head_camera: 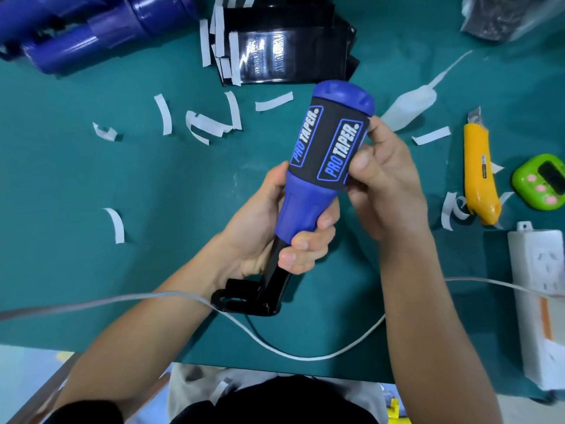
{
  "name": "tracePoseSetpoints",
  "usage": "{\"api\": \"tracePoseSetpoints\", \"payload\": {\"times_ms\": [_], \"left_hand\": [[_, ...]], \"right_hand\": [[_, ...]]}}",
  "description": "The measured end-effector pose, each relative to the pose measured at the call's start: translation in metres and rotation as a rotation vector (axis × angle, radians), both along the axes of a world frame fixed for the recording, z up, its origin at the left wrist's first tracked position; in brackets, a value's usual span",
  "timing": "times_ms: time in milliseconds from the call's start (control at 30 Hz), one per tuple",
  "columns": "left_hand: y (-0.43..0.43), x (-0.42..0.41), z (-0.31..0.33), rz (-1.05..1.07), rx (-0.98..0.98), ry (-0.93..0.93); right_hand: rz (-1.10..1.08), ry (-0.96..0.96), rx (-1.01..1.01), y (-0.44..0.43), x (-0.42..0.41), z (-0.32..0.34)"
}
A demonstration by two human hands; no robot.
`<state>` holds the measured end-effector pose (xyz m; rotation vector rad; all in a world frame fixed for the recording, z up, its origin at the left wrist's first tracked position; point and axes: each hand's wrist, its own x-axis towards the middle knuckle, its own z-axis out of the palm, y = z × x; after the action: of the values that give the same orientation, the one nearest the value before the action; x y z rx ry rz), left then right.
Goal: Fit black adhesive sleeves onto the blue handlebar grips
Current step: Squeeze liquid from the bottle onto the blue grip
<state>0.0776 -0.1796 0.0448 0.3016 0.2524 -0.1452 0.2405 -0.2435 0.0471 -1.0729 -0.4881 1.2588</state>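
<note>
Currently the blue handle (302,203) stands tilted at frame centre on a black fixture (247,298) on the bench (91,179), with the black sleeve (330,139) wrapped round its upper half. The left grip (275,228) is closed round the bare blue neck; the right grip (385,182) pinches the sleeve's right edge. The handle looks like firm rubber and the sleeve thin, tacky and crease-prone, so best hold at the neck and press only the seam.

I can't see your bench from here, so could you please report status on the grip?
Left hand grips blue grip low. Right hand pinches black sleeve, wrapped round grip. White cable beside black stand, nothing blocking.
</note>
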Motion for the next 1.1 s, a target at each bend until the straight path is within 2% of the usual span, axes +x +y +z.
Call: {"api": "tracePoseSetpoints", "payload": {"times_ms": [133, 233, 300, 400, 433, 500, 567, 633, 700, 767, 800, 833, 900, 1000, 1100], "left_hand": [[-0.006, 0.003, -0.001, -0.08, -0.155, -0.173], [-0.009, 0.006, -0.002, -0.075, -0.108, -0.096], [-0.008, 0.008, -0.003, -0.04, 0.141, 0.057], [0.003, 0.007, -0.008, 0.124, 0.768, 0.309], [0.008, 0.005, -0.01, 0.171, 0.886, 0.319], [0.022, -0.001, -0.014, 0.259, 0.902, 0.277], [0.035, -0.008, -0.014, 0.329, 0.868, 0.145], [0.042, -0.014, -0.011, 0.316, 0.983, 0.001], [0.043, -0.016, -0.008, 0.323, 1.176, -0.022], [0.045, -0.018, -0.01, 0.379, 1.334, 0.056], [0.049, -0.02, -0.012, 0.41, 1.366, 0.077], [0.052, -0.023, -0.015, 0.431, 1.37, 0.086], [0.059, -0.028, -0.016, 0.454, 1.326, 0.097], [0.066, -0.026, -0.021, 0.514, 1.36, 0.121], [0.067, -0.018, -0.027, 0.615, 1.493, 0.204]], "right_hand": [[0.108, 0.006, 0.062, -0.002, -0.011, 0.006], [0.098, 0.104, -0.029, -0.006, -0.016, 0.011], [0.042, 0.088, -0.076, -0.008, -0.015, 0.014], [-0.062, -0.026, -0.04, -0.01, -0.014, 0.019], [-0.088, -0.092, -0.041, -0.012, -0.012, 0.023], [-0.091, -0.275, -0.006, -0.015, -0.007, 0.036], [-0.079, -0.393, 0.013, -0.02, 0.0, 0.046], [-0.064, -0.583, -0.075, -0.02, -0.002, 0.057], [0.008, -0.986, -0.273, -0.017, -0.017, 0.057], [0.039, -1.412, -0.441, -0.011, -0.037, 0.057], [0.034, -1.507, -0.455, -0.006, -0.044, 0.058], [0.06, -1.517, -0.434, -0.004, -0.049, 0.059], [0.192, -1.422, -0.393, -0.005, -0.049, 0.055], [0.378, -1.424, -0.462, -0.016, -0.04, 0.039], [0.189, -1.542, -0.43, -0.019, -0.035, 0.023]]}}
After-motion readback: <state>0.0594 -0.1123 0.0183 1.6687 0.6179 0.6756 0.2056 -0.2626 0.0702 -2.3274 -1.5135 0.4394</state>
